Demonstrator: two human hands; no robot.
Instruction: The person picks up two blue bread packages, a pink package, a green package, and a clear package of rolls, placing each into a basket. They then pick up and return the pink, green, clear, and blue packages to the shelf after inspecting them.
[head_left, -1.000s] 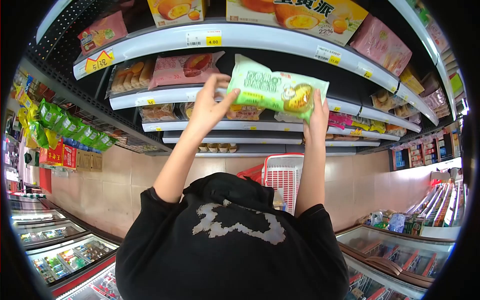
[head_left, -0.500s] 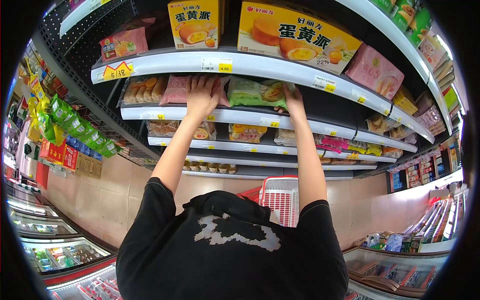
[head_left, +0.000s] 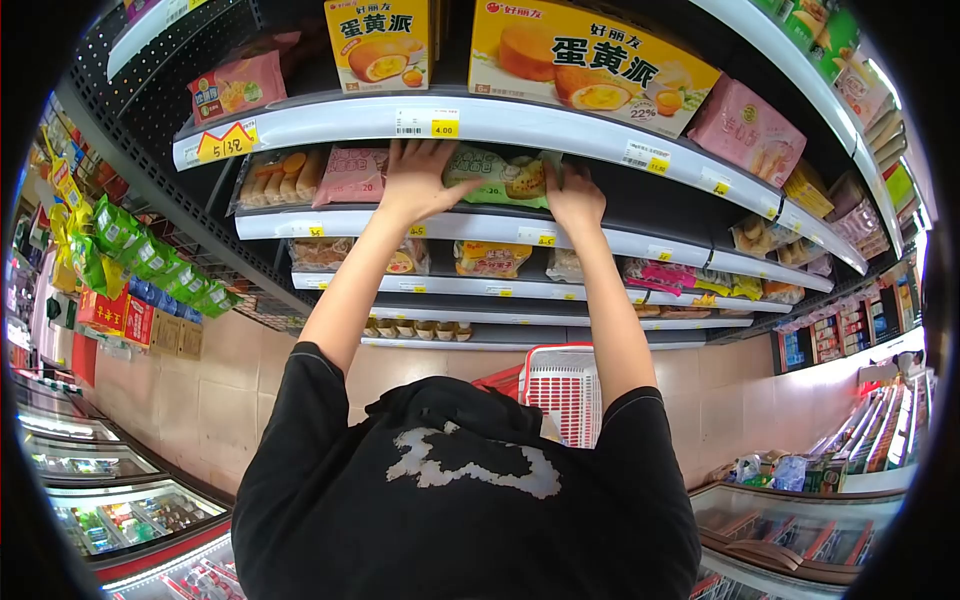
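Note:
A green packaged bread (head_left: 500,178) lies on the second shelf, beside a pink packaged bread (head_left: 350,177). My left hand (head_left: 418,183) is open with fingers spread, over the place where the two packs meet. Its thumb reaches onto the green pack's left end, and the hand covers part of the pink pack. At the green pack's right end, my right hand (head_left: 575,200) grips the wrapper's edge; some of its fingertips are hidden. Further left sits a clear pack of long rolls (head_left: 283,180).
Yellow pie boxes (head_left: 590,75) and a pink box (head_left: 745,130) stand on the shelf above. Lower shelves carry more packs, including a yellow one (head_left: 492,259). A red-and-white shopping basket (head_left: 562,395) is below. Green snack bags (head_left: 165,255) hang at left; freezers (head_left: 790,535) stand behind.
My left hand has slid right, from the pink pack toward the green pack's left end. My right hand and the green pack have shifted slightly left.

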